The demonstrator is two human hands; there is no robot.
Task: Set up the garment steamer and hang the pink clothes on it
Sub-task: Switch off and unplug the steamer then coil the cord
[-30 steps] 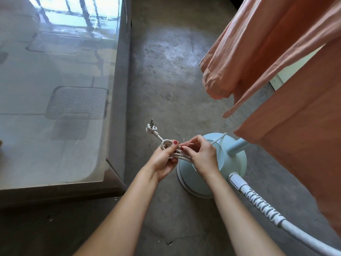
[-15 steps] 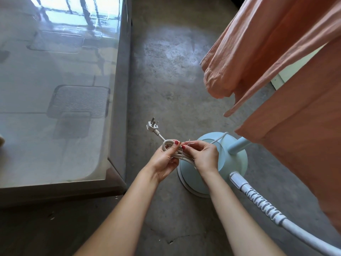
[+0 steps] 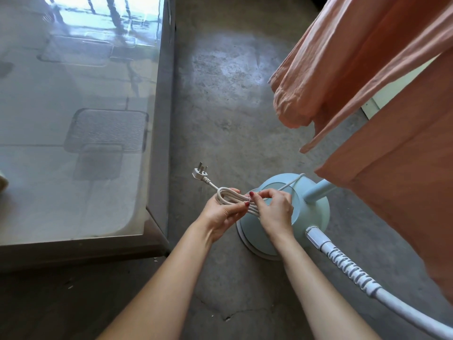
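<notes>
left hand (image 3: 221, 212): no glove, no ring, dark red polish on the nails | right hand (image 3: 274, 212): no glove, dark red polish too | both arms: bare, no sleeves, no watch

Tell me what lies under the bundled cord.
Under the bundled cord: the left hand, the steamer base and floor. Both hands hide part of the base.

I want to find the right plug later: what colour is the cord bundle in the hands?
White; the power cord bundle and its plug show clearly in the head view.
</notes>
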